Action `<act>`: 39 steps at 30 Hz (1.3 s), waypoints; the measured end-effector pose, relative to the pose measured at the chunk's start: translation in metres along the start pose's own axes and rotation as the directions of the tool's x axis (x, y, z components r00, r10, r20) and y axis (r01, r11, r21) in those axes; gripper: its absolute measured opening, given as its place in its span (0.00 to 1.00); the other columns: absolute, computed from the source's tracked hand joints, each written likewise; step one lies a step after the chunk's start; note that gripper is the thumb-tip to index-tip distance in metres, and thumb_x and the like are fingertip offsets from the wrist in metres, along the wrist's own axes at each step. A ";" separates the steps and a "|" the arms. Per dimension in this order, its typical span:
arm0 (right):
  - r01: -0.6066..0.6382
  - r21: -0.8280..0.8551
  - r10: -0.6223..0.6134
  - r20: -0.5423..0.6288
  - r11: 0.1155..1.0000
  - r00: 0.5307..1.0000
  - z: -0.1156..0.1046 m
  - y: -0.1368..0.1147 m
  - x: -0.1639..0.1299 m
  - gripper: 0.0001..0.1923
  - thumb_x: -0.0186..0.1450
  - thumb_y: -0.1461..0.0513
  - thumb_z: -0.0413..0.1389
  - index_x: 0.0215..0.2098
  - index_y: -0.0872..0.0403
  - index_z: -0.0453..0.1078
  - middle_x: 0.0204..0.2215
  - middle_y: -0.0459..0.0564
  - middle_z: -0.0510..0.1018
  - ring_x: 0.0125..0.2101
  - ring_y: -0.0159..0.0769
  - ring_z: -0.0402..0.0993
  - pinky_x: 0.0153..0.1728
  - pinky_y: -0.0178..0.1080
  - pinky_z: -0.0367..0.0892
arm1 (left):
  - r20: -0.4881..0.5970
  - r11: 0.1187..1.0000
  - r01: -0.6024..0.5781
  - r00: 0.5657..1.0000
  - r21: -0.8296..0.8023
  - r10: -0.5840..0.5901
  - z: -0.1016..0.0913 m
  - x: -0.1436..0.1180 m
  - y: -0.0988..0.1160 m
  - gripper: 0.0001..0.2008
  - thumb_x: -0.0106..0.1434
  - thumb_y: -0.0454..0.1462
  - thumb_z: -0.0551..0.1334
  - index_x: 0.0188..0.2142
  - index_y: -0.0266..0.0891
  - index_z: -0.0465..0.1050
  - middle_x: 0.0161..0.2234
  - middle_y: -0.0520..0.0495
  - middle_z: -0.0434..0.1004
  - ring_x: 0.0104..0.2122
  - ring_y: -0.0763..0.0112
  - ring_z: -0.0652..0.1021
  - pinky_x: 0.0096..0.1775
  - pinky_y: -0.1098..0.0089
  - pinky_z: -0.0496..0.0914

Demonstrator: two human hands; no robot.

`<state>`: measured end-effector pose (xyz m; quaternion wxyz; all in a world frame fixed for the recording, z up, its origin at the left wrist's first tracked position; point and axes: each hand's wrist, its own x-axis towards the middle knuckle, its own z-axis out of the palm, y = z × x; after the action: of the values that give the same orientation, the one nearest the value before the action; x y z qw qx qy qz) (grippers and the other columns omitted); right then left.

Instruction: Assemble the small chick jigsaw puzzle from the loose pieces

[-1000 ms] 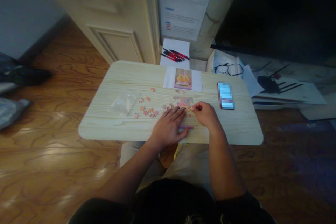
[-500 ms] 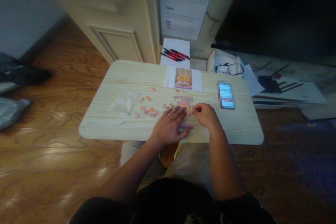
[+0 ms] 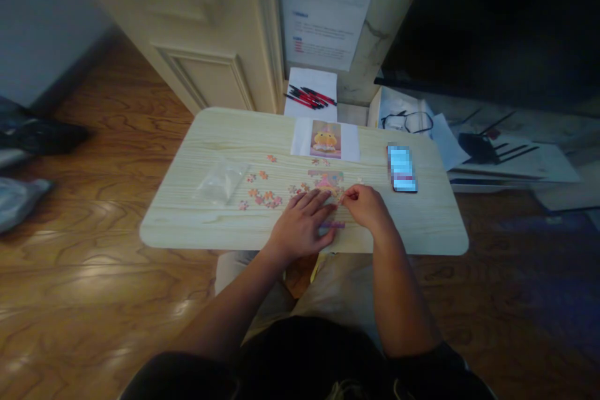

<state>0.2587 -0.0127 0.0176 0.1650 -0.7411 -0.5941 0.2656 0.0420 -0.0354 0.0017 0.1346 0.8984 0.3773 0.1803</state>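
A partly joined jigsaw puzzle (image 3: 327,176) lies on the small table, its lower middle covered by my hands. My left hand (image 3: 300,225) rests flat over its left side with the fingers stretched out. At the puzzle's right edge, my right hand (image 3: 367,205) pinches a small puzzle piece (image 3: 342,199), mostly hidden by the fingertips. A purple strip of the puzzle (image 3: 335,225) shows beside my left thumb. Loose orange and pink puzzle pieces (image 3: 268,194) are scattered to the left. Behind the puzzle lies a printed reference picture (image 3: 327,139) of a yellow figure.
The pale wooden table (image 3: 187,225) also holds a clear plastic bag (image 3: 222,181) at left and a phone (image 3: 402,169) at right. Beyond the far edge are red and black pens (image 3: 310,97) on white paper and a box with a black cable (image 3: 407,119).
The view has shifted very slightly. Both hands keep nearly the same place, my left flat on the puzzle and my right pinching at its right edge.
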 end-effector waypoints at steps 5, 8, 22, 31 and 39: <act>0.016 0.010 -0.015 -0.020 1.000 1.000 0.001 0.001 -0.001 0.03 0.63 0.62 0.62 0.31 0.51 0.77 0.32 0.47 0.84 0.33 0.37 0.77 0.35 0.36 0.65 | 0.017 0.998 -0.054 0.998 -0.028 0.054 -0.001 -0.002 -0.001 0.25 0.69 0.51 0.58 0.60 0.44 0.75 0.60 0.44 0.77 0.60 0.50 0.73 0.63 0.47 0.64; 0.033 0.045 -0.032 -0.010 0.998 0.999 0.000 0.003 -0.001 0.02 0.63 0.63 0.63 0.31 0.52 0.77 0.31 0.47 0.84 0.32 0.36 0.77 0.34 0.36 0.65 | 0.019 0.998 -0.056 0.998 -0.036 0.056 -0.001 -0.003 -0.001 0.24 0.70 0.51 0.58 0.59 0.44 0.77 0.57 0.45 0.79 0.57 0.51 0.74 0.62 0.47 0.64; 0.208 0.086 -0.203 -0.061 0.974 0.977 0.003 0.020 -0.013 0.04 0.66 0.64 0.65 0.39 0.51 0.82 0.37 0.49 0.81 0.35 0.35 0.77 0.41 0.36 0.70 | 0.006 0.996 -0.086 0.996 -0.038 0.086 -0.004 0.000 0.000 0.24 0.68 0.49 0.61 0.59 0.41 0.75 0.57 0.44 0.78 0.55 0.52 0.74 0.57 0.50 0.66; 0.229 0.057 -0.226 -0.051 0.972 0.973 0.007 0.015 -0.014 0.04 0.66 0.64 0.65 0.39 0.50 0.82 0.37 0.49 0.80 0.37 0.35 0.77 0.43 0.36 0.69 | -0.007 0.994 -0.111 0.994 -0.017 0.111 -0.002 -0.002 -0.001 0.22 0.69 0.48 0.61 0.56 0.41 0.77 0.55 0.44 0.80 0.53 0.53 0.75 0.54 0.51 0.67; 0.224 0.069 -0.222 -0.036 0.972 0.974 0.008 0.014 -0.018 0.04 0.66 0.64 0.65 0.39 0.51 0.82 0.37 0.49 0.80 0.36 0.35 0.77 0.41 0.36 0.69 | -0.035 0.990 -0.142 0.989 -0.015 0.142 -0.001 -0.004 -0.002 0.17 0.70 0.47 0.60 0.51 0.43 0.80 0.51 0.45 0.82 0.49 0.55 0.76 0.52 0.51 0.68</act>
<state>0.2622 -0.0343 0.0069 0.2288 -0.6670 -0.6611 0.2563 0.0382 -0.0371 0.0007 0.1230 0.9186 0.3130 0.2077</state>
